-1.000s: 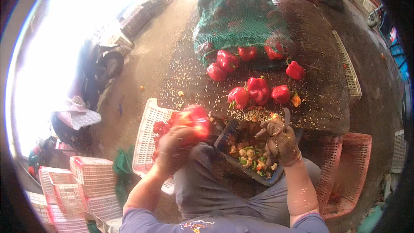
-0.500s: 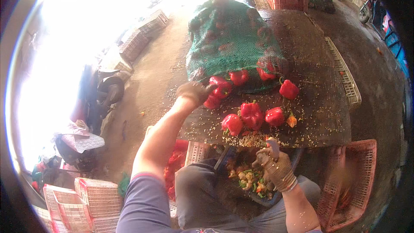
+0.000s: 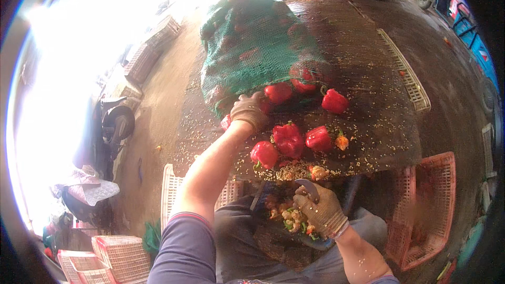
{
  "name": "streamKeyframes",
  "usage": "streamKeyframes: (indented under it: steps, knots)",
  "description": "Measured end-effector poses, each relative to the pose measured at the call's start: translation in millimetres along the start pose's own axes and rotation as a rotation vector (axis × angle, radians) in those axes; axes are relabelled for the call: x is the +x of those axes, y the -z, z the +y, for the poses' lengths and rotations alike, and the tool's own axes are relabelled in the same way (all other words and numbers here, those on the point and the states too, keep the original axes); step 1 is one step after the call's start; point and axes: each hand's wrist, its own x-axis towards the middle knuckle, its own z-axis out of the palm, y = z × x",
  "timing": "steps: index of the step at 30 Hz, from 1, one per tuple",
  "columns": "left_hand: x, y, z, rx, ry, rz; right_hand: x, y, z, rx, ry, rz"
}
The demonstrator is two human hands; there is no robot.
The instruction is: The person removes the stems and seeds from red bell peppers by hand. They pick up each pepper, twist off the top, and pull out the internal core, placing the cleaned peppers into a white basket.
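My left hand (image 3: 249, 111), in a worn glove, closes over a red bell pepper (image 3: 265, 107) at the mouth of a green net bag (image 3: 252, 47); the fingers hide most of it. My right hand (image 3: 322, 211), also gloved, grips a small curved knife (image 3: 308, 189) above a tub of pepper cores (image 3: 294, 220) between my knees. Loose on the dark table (image 3: 368, 131) lie several red peppers, among them a front pepper (image 3: 264, 154), a middle pepper (image 3: 289, 140) and a right pepper (image 3: 319, 139). An orange-yellow core (image 3: 342, 142) sits beside the last one.
Pale seeds (image 3: 294, 171) are strewn over the table. A red crate (image 3: 428, 205) stands at my right, a white crate (image 3: 169, 189) at my left. Stacked crates (image 3: 121, 257) are lower left. A long pale crate (image 3: 405, 71) runs along the table's right side.
My left hand has moved onto a pepper by the bag's mouth. The right hand, still with the knife, has turned so the curved blade shows. The whole view has shifted slightly.
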Motion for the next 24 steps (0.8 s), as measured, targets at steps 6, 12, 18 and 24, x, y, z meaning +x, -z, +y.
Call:
streamKeyframes:
  steps: [6, 12, 18, 24]
  knots:
    - [-7, 16, -29, -0.575, -0.026, 0.029, 2, 7, -5, -0.148, 0.161, 0.117]
    - [-138, 13, -28, -1.008, -0.358, 0.061, -5, 9, -19, -0.096, 0.242, 0.122]
    - [-224, -2, 17, -0.672, -0.503, 0.276, -2, 7, 2, -0.145, 0.208, 0.188]
    - [-230, -3, 54, -0.481, -0.542, 0.349, 2, 10, 8, -0.118, 0.208, 0.143]
